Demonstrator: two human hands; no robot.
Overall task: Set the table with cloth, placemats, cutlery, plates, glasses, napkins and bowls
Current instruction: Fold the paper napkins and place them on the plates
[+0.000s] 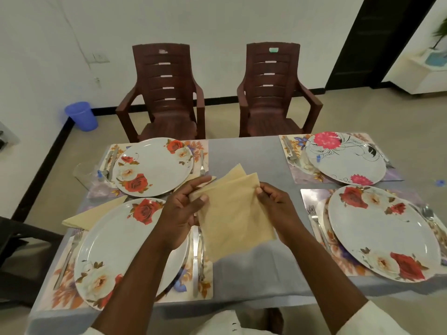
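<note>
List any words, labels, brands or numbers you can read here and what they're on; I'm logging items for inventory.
No text is readable anywhere.
Right chair: green sticker, too blurred to read.
Left chair: pale, torn sticker, nothing legible.
Far right plate: small blue tag, too small to read.

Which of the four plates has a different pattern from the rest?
The far-right plate, nearest the right-hand chair. It carries pink flowers with thin black swirls, while the other three plates show red and cream roses.

bare cloth (pixel 244 151) centre, plates (pixel 154 166) flanking
</note>
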